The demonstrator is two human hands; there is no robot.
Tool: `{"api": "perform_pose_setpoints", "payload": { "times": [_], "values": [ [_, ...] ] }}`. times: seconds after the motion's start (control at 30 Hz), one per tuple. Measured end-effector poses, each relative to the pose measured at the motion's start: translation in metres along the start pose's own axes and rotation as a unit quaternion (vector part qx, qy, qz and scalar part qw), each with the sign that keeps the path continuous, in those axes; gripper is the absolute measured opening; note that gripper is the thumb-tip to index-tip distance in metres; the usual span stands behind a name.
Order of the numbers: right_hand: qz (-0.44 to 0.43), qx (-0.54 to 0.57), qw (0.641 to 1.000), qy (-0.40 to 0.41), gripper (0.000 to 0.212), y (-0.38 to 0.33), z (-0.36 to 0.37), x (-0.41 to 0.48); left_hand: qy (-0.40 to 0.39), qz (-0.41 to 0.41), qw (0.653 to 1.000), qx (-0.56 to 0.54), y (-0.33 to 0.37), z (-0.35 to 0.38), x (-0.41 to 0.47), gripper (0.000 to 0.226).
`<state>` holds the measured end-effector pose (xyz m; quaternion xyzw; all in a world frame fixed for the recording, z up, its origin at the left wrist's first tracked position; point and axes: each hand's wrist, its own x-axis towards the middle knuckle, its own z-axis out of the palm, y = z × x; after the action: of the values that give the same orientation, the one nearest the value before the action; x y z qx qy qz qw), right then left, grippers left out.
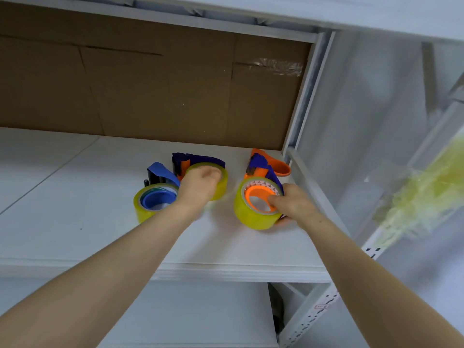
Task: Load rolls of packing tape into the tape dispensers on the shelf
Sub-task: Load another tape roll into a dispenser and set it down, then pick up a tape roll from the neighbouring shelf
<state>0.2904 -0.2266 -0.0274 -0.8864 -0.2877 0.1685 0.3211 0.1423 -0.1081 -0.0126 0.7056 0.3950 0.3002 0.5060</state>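
On the white shelf board point(75, 209), backed by a brown cardboard panel point(150, 84), the left hand point(199, 183) curls round the middle tape roll point(222, 184) while the right hand point(293, 203) grips the orange-hubbed tape roll point(251, 216) nearest the shelf's right edge.

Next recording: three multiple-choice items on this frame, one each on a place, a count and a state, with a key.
1. Where is the left hand?
A. on the middle roll
B. on the cardboard
C. at the person's side

2. How many tape rolls lie on the shelf?
A. two
B. three
C. five

3. What is the right hand doing?
A. hanging idle
B. pressing flat on the shelf
C. gripping the right roll

Key: 1 A, it covers that roll; 2 B, a left roll lies beside the middle and right ones; 3 C, fingers hook into its orange core.
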Motion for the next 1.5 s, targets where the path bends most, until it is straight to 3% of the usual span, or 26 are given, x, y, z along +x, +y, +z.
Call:
{"api": "perform_pose_setpoints", "payload": {
  "times": [0.2, 0.33, 0.5, 0.57, 0.8, 0.9, 1.03, 1.1, 1.23, 1.3, 1.43, 1.5],
  "values": [
    [0.011, -0.115, 0.991, -0.065, 0.034, -0.002, 0.013, 0.016, -0.050, 0.015, 0.987, 0.151, -0.007, -0.004, 0.022, 0.030],
    [0.007, -0.156, 0.980, -0.124, 0.033, -0.009, 0.007, 0.032, -0.063, 0.003, 0.982, 0.181, -0.006, -0.005, 0.034, 0.029],
    [-0.045, -0.168, 0.983, 0.065, 0.024, -0.026, -0.023, 0.081, -0.063, -0.014, 0.983, 0.172, 0.002, -0.008, 0.045, 0.027],
    [-0.021, -0.161, 0.985, 0.057, 0.022, -0.025, -0.020, 0.094, -0.066, -0.019, 0.984, 0.165, 0.006, -0.008, 0.047, 0.032],
    [-0.006, -0.200, 0.980, -0.019, 0.052, -0.013, 0.005, 0.127, -0.056, -0.010, 0.984, 0.166, 0.003, -0.011, 0.056, 0.018],
    [-0.029, -0.138, 0.990, 0.020, 0.049, -0.015, 0.004, 0.123, -0.065, -0.002, 0.990, 0.127, 0.002, -0.017, 0.052, 0.009],
    [-0.141, -0.024, 0.983, 0.116, 0.030, -0.033, -0.005, 0.099, -0.043, 0.001, 0.999, 0.021, 0.010, -0.017, 0.048, 0.021],
    [-0.189, 0.056, 0.973, 0.118, 0.015, -0.050, -0.007, 0.077, -0.033, -0.023, 0.998, -0.038, 0.020, -0.015, 0.045, 0.022],
    [-0.215, 0.217, 0.950, 0.071, 0.015, -0.074, -0.001, 0.022, -0.044, -0.040, 0.992, -0.111, 0.035, -0.011, 0.032, 0.020],
    [-0.234, 0.231, 0.943, 0.053, 0.017, -0.075, 0.006, 0.003, -0.050, -0.033, 0.988, -0.141, 0.039, -0.009, 0.023, 0.023],
    [-0.293, 0.153, 0.941, 0.079, 0.011, -0.066, 0.022, -0.021, -0.037, -0.042, 0.979, -0.195, 0.036, -0.006, 0.008, 0.034],
    [-0.303, 0.123, 0.942, 0.069, 0.015, -0.062, 0.026, -0.027, -0.023, -0.045, 0.976, -0.210, 0.033, -0.006, 0.001, 0.022]
  ]
}}
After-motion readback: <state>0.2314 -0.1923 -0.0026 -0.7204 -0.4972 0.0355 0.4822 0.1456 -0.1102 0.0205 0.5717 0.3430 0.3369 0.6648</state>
